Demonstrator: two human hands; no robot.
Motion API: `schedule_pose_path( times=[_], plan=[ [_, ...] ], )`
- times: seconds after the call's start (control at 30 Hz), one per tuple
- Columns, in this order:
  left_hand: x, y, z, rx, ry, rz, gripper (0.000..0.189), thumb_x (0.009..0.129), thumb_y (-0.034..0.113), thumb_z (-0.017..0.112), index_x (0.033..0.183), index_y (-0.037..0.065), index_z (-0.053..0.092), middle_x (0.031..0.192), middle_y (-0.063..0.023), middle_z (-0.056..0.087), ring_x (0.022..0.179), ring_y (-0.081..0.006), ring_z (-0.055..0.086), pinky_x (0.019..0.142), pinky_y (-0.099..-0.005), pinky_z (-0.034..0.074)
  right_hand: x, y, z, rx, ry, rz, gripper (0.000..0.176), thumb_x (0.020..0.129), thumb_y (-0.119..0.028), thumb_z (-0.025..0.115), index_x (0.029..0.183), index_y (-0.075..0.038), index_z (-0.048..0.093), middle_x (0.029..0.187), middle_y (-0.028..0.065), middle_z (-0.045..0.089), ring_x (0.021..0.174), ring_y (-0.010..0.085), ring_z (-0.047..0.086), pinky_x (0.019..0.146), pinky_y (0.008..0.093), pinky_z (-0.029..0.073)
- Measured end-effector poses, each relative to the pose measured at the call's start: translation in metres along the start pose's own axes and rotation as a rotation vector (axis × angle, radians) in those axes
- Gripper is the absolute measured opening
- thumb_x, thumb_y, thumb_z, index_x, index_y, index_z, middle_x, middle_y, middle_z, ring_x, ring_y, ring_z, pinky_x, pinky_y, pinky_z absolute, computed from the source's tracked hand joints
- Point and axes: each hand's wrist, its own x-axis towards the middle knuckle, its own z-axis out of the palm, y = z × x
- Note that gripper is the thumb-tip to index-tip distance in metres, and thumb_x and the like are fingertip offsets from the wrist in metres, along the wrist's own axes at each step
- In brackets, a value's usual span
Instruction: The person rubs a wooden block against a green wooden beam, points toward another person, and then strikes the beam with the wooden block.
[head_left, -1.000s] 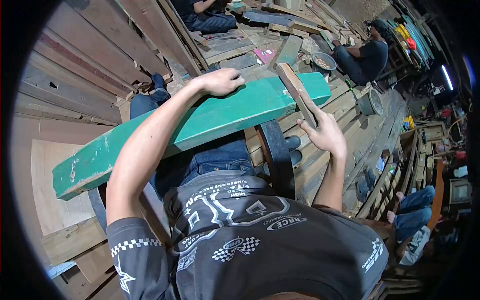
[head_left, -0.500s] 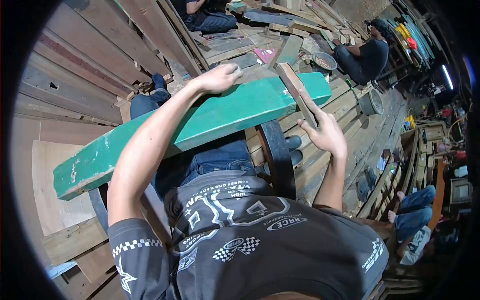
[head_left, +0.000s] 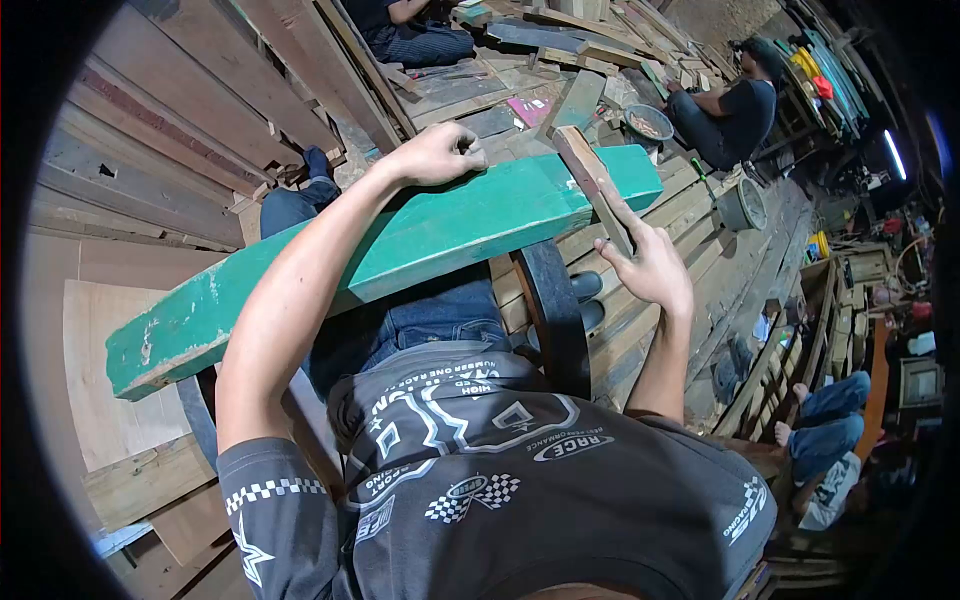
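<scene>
Soft, even light at centre; heavy fisheye, black corners.

The green beam (head_left: pixel 450 225) and wooden strip (head_left: pixel 590 180) looked sharp to me, evenly lit, with soft shadow beneath. A strip lamp (head_left: pixel 888 155) glared bluish at the right, where the scene fell dim and, I think, slightly smeared. Planks (head_left: pixel 170 120) bowed toward the rim; black vignette cut every corner.

Woodworking shop; stacked planks (head_left: pixel 180 130) everywhere (people (head_left: pixel 735 115) seated among offcuts (head_left: pixel 590 45)).
</scene>
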Motion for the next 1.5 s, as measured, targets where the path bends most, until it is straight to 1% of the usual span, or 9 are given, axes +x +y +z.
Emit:
schedule_pose_path(
  times=[0.23,0.5,0.6,0.63,0.77,0.87,0.97,1.13,1.5],
  plan=[
    [0.002,-0.001,0.003,0.005,-0.100,-0.067,0.036,0.095,0.030,0.056,0.095,-0.005,0.063,0.088,-0.0140,0.065,0.085,-0.0182,0.058,0.080,-0.0342,0.047,0.000,0.001,0.000,0.011,-0.009,-0.002,0.069,0.083,-0.020,0.068,0.148,-0.024,0.041,0.105,0.0279,0.066,0.101,0.0469,0.061,0.088,0.0464,0.050],
    [0.003,0.001,0.004,0.132,-0.164,-0.054,0.048,0.102,0.038,0.045,0.111,-0.007,0.059,0.107,-0.0239,0.063,0.102,-0.0310,0.060,0.091,-0.0393,0.046,0.001,0.002,0.001,-0.006,-0.016,-0.013,0.075,0.083,-0.019,0.067,0.150,-0.030,0.036,0.104,0.0277,0.066,0.099,0.0476,0.061,0.087,0.0481,0.050],
    [-0.001,0.003,0.004,0.181,-0.160,-0.030,0.048,0.103,0.038,0.041,0.112,-0.007,0.058,0.111,-0.0255,0.061,0.107,-0.0353,0.058,0.095,-0.0416,0.044,0.000,-0.007,-0.003,-0.002,-0.038,0.002,0.073,0.085,-0.017,0.067,0.150,-0.025,0.036,0.118,0.0272,0.062,0.112,0.0459,0.055,0.093,0.0459,0.047],
    [-0.001,0.002,0.004,0.188,-0.167,-0.032,0.049,0.103,0.038,0.041,0.112,-0.007,0.058,0.112,-0.0257,0.061,0.108,-0.0357,0.058,0.096,-0.0418,0.043,-0.001,-0.009,-0.004,0.003,-0.053,0.022,0.071,0.085,-0.016,0.067,0.150,-0.022,0.037,0.123,0.0270,0.060,0.118,0.0449,0.052,0.096,0.0448,0.046],
    [-0.001,0.001,0.005,0.213,-0.165,-0.031,0.049,0.103,0.038,0.039,0.111,-0.007,0.058,0.113,-0.0263,0.060,0.109,-0.0364,0.057,0.096,-0.0421,0.043,-0.001,-0.006,-0.001,0.023,-0.052,0.058,0.071,0.084,-0.014,0.068,0.149,-0.020,0.039,0.123,0.0268,0.061,0.116,0.0440,0.055,0.094,0.0426,0.048],
    [-0.001,0.000,0.004,0.204,-0.143,-0.033,0.050,0.103,0.038,0.039,0.110,-0.007,0.059,0.110,-0.0268,0.061,0.107,-0.0367,0.059,0.095,-0.0427,0.044,0.000,0.007,0.005,0.023,-0.019,-0.032,0.076,0.084,-0.020,0.067,0.151,-0.030,0.032,0.109,0.0277,0.065,0.102,0.0470,0.061,0.087,0.0469,0.050],
    [-0.002,-0.007,0.003,0.183,-0.120,-0.036,0.052,0.103,0.039,0.038,0.110,-0.007,0.059,0.109,-0.0268,0.062,0.106,-0.0368,0.059,0.095,-0.0428,0.044,-0.001,0.006,0.006,0.020,0.020,-0.082,0.077,0.084,-0.019,0.068,0.152,-0.030,0.032,0.110,0.0278,0.065,0.101,0.0474,0.061,0.085,0.0472,0.050],
    [-0.004,-0.007,0.000,0.200,-0.097,-0.092,0.050,0.104,0.037,0.035,0.126,-0.003,0.055,0.128,-0.0230,0.056,0.123,-0.0344,0.051,0.108,-0.0381,0.037,0.000,0.003,0.005,0.032,0.013,-0.074,0.075,0.084,-0.016,0.067,0.151,-0.027,0.035,0.111,0.0271,0.065,0.102,0.0476,0.060,0.086,0.0467,0.050],
    [-0.008,-0.002,-0.003,0.087,-0.027,-0.061,0.050,0.103,0.035,0.030,0.122,-0.002,0.056,0.127,-0.0203,0.058,0.120,-0.0317,0.053,0.106,-0.0373,0.038,-0.001,0.001,0.003,0.028,0.020,-0.076,0.074,0.084,-0.017,0.067,0.150,-0.028,0.036,0.110,0.0286,0.064,0.100,0.0488,0.059,0.083,0.0482,0.050]
  ],
)
